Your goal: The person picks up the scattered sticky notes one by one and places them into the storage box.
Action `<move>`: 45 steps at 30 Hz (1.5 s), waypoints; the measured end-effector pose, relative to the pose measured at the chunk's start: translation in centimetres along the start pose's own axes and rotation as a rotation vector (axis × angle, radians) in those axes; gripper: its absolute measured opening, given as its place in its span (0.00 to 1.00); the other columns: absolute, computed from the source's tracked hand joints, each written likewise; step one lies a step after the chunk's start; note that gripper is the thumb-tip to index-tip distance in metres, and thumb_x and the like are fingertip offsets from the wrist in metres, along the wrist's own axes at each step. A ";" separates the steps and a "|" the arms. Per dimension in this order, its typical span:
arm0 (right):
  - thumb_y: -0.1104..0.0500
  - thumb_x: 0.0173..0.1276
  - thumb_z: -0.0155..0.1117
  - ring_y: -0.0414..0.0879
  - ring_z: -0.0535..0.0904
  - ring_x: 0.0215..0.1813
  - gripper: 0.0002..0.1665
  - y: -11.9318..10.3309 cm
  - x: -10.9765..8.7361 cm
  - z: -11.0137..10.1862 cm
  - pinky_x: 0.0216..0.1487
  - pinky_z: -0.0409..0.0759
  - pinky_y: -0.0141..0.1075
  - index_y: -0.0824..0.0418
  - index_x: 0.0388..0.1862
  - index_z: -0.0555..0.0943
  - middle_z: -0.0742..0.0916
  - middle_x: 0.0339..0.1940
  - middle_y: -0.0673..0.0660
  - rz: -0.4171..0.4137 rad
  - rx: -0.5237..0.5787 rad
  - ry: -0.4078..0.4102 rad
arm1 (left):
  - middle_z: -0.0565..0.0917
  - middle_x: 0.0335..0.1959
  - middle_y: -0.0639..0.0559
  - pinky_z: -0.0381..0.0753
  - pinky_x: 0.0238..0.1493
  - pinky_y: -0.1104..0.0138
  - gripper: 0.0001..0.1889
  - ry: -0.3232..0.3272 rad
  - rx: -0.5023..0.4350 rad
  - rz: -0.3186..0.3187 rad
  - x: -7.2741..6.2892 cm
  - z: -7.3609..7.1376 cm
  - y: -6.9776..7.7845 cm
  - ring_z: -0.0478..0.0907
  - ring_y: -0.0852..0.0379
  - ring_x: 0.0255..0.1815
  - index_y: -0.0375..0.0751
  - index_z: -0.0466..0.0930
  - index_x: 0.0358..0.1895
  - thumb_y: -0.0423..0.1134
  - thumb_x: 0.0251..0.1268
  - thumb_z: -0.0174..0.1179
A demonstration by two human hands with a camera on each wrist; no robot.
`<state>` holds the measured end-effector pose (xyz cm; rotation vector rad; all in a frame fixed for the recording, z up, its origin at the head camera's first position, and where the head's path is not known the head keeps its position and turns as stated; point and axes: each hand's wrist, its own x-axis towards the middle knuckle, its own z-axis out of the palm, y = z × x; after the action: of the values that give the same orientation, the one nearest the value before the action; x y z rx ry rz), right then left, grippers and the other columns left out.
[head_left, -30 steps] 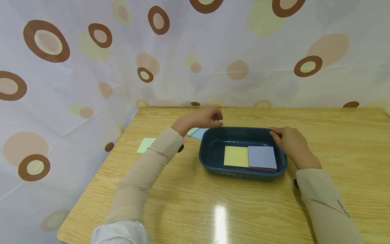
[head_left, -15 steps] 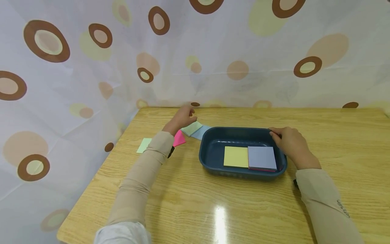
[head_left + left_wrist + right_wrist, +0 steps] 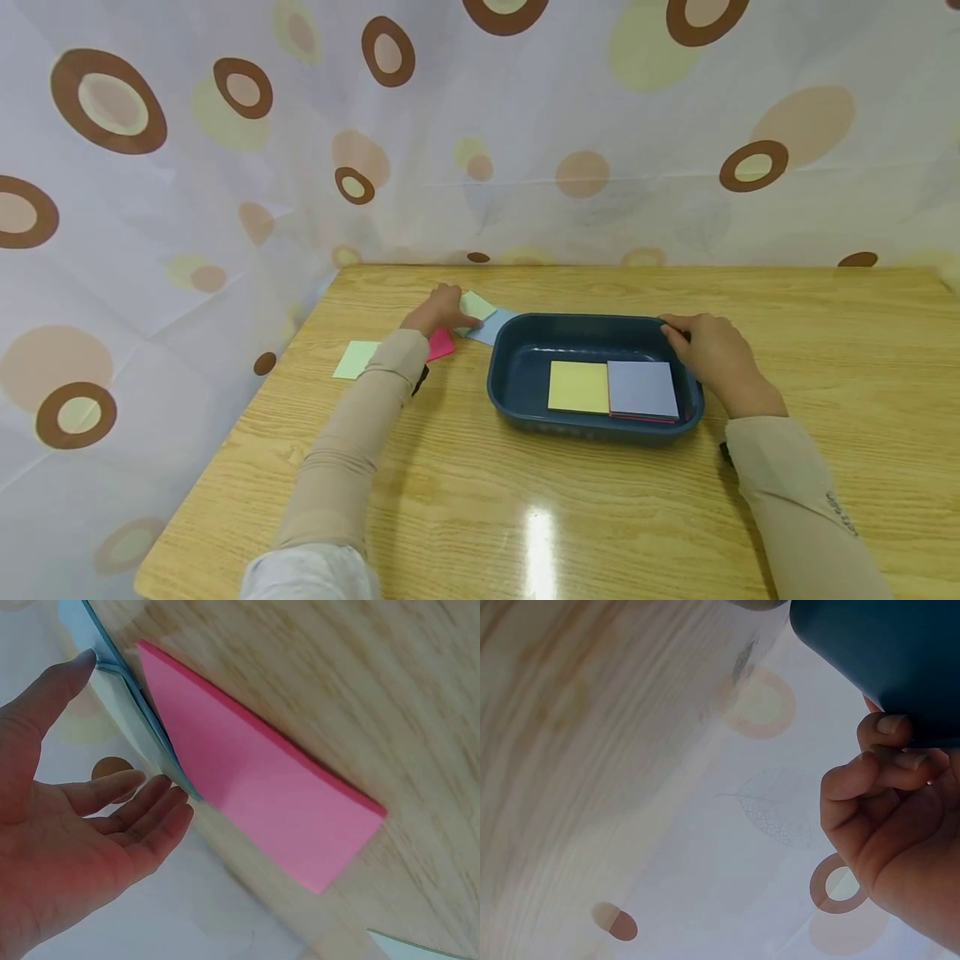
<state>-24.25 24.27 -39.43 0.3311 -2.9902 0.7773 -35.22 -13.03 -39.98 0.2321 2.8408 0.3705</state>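
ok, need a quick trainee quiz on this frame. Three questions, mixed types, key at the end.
1. True or false: both hands grip the dark blue bin.
2. In the left wrist view, where does the pink pad lie? A) inside the bin; B) on the table, outside the bin; C) across the bin's rim.
3. Fill in the colour: inside the bin, the yellow pad lies beside a stack topped by a ____ pad.

Key
1. False: only the right hand does; the left hand is at a pale green pad.
2. B.
3. Lavender-blue.
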 end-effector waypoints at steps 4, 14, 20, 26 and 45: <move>0.59 0.75 0.51 0.44 0.65 0.15 0.24 -0.1 0.0 0.0 0.18 0.63 0.36 0.72 0.63 0.72 0.72 0.14 0.55 -0.003 0.003 0.000 | 0.71 0.55 0.35 0.68 0.59 0.54 0.35 0.007 -0.030 -0.025 -0.1 0.2 -0.1 0.64 0.41 0.59 0.27 0.68 0.60 0.50 0.58 0.67; 0.58 0.76 0.51 0.45 0.65 0.15 0.24 -0.1 0.1 0.0 0.19 0.63 0.36 0.72 0.63 0.72 0.72 0.14 0.55 -0.004 -0.005 -0.001 | 0.68 0.57 0.34 0.68 0.59 0.54 0.37 0.036 -0.033 -0.039 0.2 0.7 -0.1 0.63 0.41 0.59 0.28 0.65 0.62 0.51 0.58 0.67; 0.59 0.75 0.50 0.44 0.65 0.15 0.24 0.1 0.0 0.2 0.18 0.63 0.36 0.72 0.64 0.71 0.72 0.14 0.56 -0.007 -0.006 -0.008 | 0.64 0.61 0.33 0.65 0.63 0.52 0.40 0.041 -0.009 -0.036 0.3 1.0 -0.3 0.62 0.39 0.62 0.29 0.60 0.67 0.51 0.59 0.66; 0.59 0.75 0.51 0.44 0.65 0.15 0.24 0.0 0.0 0.3 0.18 0.63 0.36 0.73 0.63 0.71 0.73 0.14 0.56 -0.013 0.001 0.005 | 0.62 0.64 0.32 0.64 0.64 0.51 0.43 0.031 -0.016 -0.031 0.1 0.7 -0.3 0.59 0.38 0.64 0.30 0.55 0.70 0.51 0.59 0.64; 0.59 0.75 0.51 0.46 0.66 0.16 0.23 0.0 0.0 0.1 0.19 0.63 0.37 0.72 0.63 0.72 0.74 0.15 0.57 -0.011 -0.003 0.005 | 0.71 0.55 0.36 0.70 0.56 0.56 0.41 0.083 -0.099 0.065 -0.6 -0.4 0.0 0.68 0.43 0.55 0.27 0.56 0.67 0.50 0.58 0.62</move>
<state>-24.24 24.26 -39.55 0.3451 -2.9814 0.7715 -34.80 -13.18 -39.44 0.2959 2.8909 0.5446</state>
